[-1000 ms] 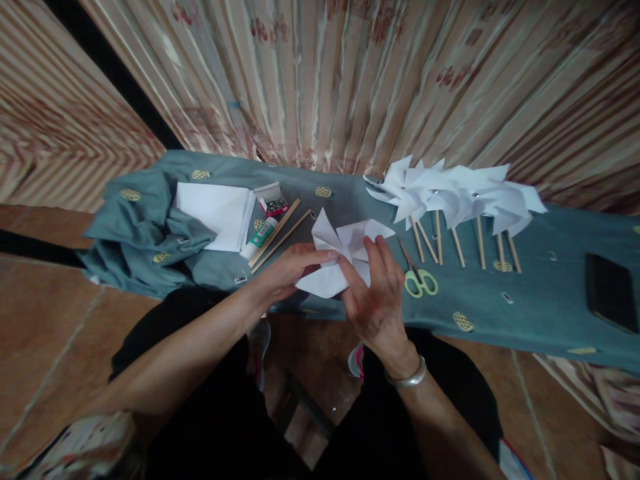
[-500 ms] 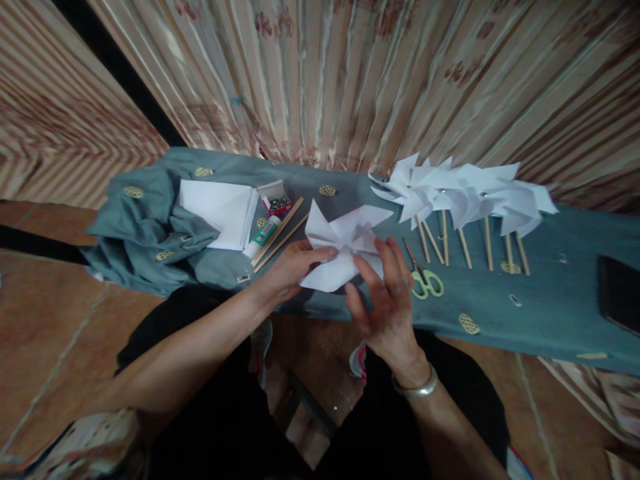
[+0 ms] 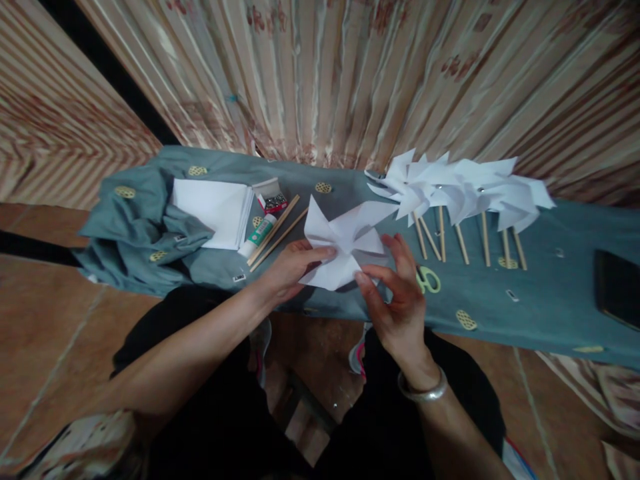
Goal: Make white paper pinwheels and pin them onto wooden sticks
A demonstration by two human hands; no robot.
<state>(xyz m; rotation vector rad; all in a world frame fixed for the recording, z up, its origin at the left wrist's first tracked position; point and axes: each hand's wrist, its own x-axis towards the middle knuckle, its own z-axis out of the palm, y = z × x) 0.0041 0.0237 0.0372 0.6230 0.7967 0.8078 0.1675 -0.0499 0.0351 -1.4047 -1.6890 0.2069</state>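
Observation:
A white paper pinwheel with folded blades is held up over the front part of the cloth-covered surface. My left hand grips its left side, the thumb pressed on the paper near the centre. At the lower right blade, my right hand pinches the paper edge between thumb and index finger, its other fingers raised behind. Green-handled scissors lie just right of that hand, their blades hidden by it. Left of the pinwheel rest wooden sticks, a glue stick and an open small box of metal pins.
A stack of white paper lies on the left of the grey-green cloth. Several finished pinwheels on sticks overlap at the back right. A dark flat object sits at the far right. Curtains hang behind.
My right hand has moved slightly right and down, from its fingers over the pinwheel's centre to a pinch on the lower right blade. My left hand keeps its grip.

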